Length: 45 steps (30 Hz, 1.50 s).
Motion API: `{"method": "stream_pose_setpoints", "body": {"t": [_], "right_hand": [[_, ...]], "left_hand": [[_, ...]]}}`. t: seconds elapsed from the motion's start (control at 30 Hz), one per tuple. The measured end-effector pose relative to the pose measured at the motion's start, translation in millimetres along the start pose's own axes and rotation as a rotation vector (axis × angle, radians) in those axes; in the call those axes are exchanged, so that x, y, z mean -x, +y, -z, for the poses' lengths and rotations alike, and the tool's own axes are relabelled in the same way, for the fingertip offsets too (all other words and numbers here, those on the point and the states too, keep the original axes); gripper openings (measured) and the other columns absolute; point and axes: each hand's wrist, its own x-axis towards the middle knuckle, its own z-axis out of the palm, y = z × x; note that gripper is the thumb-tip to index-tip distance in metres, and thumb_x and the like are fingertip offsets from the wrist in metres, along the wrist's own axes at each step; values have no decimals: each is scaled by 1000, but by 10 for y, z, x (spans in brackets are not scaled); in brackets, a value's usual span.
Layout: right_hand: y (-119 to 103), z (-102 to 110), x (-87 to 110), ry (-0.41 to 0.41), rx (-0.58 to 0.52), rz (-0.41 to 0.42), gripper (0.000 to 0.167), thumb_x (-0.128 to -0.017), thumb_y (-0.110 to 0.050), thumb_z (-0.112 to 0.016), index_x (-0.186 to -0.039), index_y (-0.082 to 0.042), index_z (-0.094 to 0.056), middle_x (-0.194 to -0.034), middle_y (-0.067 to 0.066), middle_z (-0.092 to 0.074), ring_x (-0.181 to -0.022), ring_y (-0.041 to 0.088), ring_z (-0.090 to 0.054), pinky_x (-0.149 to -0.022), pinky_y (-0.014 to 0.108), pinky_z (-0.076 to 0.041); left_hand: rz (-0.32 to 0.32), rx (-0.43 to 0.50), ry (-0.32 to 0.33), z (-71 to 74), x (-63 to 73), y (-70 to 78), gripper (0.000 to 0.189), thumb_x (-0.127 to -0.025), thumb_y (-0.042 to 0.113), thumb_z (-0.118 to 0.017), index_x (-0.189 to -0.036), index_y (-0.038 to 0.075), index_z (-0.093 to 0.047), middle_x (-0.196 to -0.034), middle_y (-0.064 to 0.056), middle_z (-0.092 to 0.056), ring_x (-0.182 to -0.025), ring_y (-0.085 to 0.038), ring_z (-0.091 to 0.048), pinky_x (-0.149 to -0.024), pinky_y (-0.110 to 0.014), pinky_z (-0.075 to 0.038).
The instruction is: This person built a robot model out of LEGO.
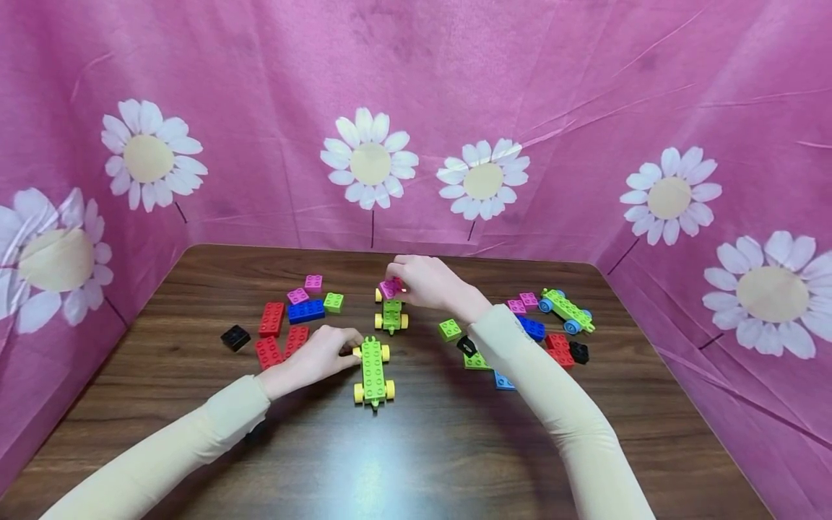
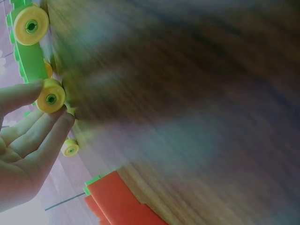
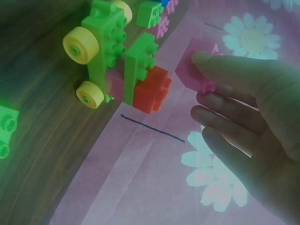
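Note:
In the head view a green car base with yellow wheels point(image 1: 373, 372) lies on the table before me. My left hand point(image 1: 315, 357) pinches one of its front yellow wheels point(image 2: 50, 97) between thumb and fingers. Beyond it stands a second green car point(image 1: 392, 315) with yellow wheels. In the right wrist view this car bears a stack with a green brick point(image 3: 139, 63) and a red brick point(image 3: 151, 91). My right hand point(image 1: 434, 283) holds a pink brick point(image 3: 187, 70) by thumb and fingers, apart from that stack. The hand partly hides the stack in the head view.
Left of the cars lie red bricks point(image 1: 272, 318), a blue brick point(image 1: 306, 311), pink bricks point(image 1: 313, 282) and a black piece point(image 1: 235, 337). To the right are a blue-wheeled green car point(image 1: 567, 310) and several loose bricks, some partly behind the right sleeve point(image 1: 552, 397).

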Motion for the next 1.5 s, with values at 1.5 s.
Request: {"method": "stream_pose_setpoints", "body": {"t": [1.5], "right_hand": [[-428,-339,449,-30,-83,183,23,-87,-33,-76,-103,-18,-71,-96,-5,-68,-87,7,-64,-76,28,-58]], "left_hand": [[25,27,-19,-27,-144,-6,22,-87,12,-75,-106,0,-71,-99,-13,-76,-91,-22,-72,-82,-39,-60]]}}
